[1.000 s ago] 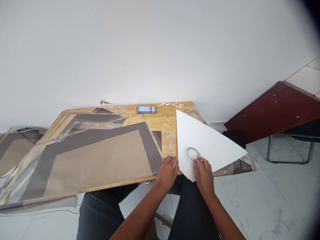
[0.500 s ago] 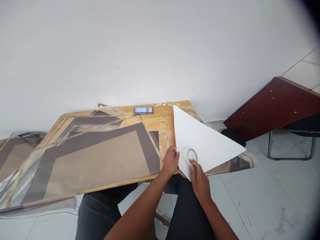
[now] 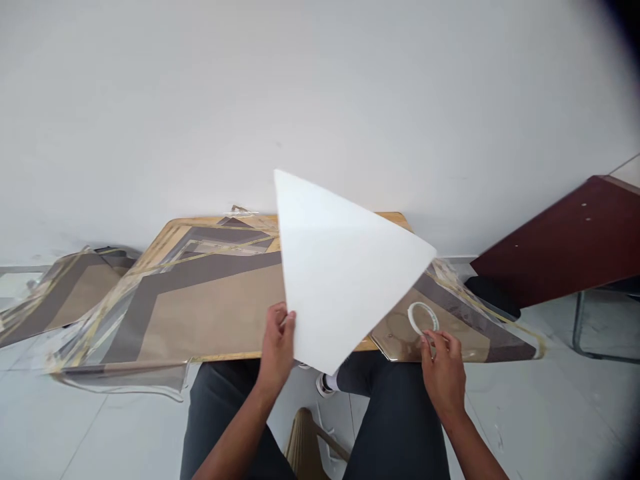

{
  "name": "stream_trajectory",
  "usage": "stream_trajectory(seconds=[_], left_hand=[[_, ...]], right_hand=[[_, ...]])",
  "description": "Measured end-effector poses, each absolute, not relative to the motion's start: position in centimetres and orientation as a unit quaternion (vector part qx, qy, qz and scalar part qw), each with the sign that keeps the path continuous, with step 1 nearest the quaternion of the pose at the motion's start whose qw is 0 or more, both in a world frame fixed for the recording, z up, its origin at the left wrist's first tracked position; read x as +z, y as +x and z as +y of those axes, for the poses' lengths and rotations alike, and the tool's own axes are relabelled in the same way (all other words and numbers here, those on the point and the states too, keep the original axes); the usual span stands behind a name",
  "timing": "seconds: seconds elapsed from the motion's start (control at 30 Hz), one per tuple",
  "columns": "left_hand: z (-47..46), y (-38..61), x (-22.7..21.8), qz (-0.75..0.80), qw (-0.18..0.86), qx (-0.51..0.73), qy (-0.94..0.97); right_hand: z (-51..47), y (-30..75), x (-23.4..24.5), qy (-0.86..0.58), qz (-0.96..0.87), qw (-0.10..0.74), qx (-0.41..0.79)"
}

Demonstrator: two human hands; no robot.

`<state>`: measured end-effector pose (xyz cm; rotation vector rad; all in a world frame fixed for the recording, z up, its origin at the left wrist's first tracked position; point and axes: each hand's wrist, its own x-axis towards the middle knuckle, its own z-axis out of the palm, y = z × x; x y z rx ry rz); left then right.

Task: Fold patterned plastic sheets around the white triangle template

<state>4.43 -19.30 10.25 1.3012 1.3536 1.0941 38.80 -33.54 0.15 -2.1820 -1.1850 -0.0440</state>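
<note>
A person's left hand (image 3: 279,343) grips the left edge of a white, roughly triangular sheet (image 3: 345,280), held up over a light-brown wooden table (image 3: 395,217). The right hand (image 3: 444,373) holds a thin, whitish ring (image 3: 411,317) between thumb and fingers. Left of the left hand lies a flat tan sheet with a dark grey border (image 3: 215,313). Right of the right hand is a dark red panel (image 3: 565,247).

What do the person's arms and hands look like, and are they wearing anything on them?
The left hand and right hand are bare, without gloves. The left forearm and right forearm are bare too, as far as the picture shows. I see no markings or jewellery on them.
</note>
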Motion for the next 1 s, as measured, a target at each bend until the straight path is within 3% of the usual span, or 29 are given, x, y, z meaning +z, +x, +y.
stream_trajectory(seconds=[0.13, 0.27, 0.47, 0.57, 0.77, 0.9, 1.0], left_hand=[[-18.4, -3.8, 9.8, 0.609, 0.409, 0.477, 0.484], [-17.7, -11.2, 7.5, 0.638, 0.375, 0.5, 0.449], [-16.8, -16.8, 3.8, 0.69, 0.346, 0.484, 0.413], [-16.4, -17.5, 3.1, 0.737, 0.306, 0.445, 0.407], [-15.9, -19.1, 2.2, 0.763, 0.211, 0.301, 0.532], [-16.3, -20.9, 1.1, 0.666, 0.091, 0.235, 0.702], [-17.0, -22.4, 0.2, 0.563, 0.109, 0.208, 0.793]], right_hand=[[-33.2, 38.6, -1.5, -0.819, -0.506, 0.271, 0.006], [-33.8, 36.1, -0.7, -0.84, -0.445, 0.307, 0.041], [-33.3, 26.5, -1.0, -0.754, -0.296, 0.431, 0.397], [-31.5, 22.6, -1.5, -0.704, -0.194, 0.494, 0.472], [-29.4, 20.4, -0.8, -0.657, -0.081, 0.544, 0.515], [-28.3, 20.1, -0.7, -0.661, -0.099, 0.554, 0.496], [-27.2, 19.9, -0.8, -0.681, -0.15, 0.559, 0.449]])
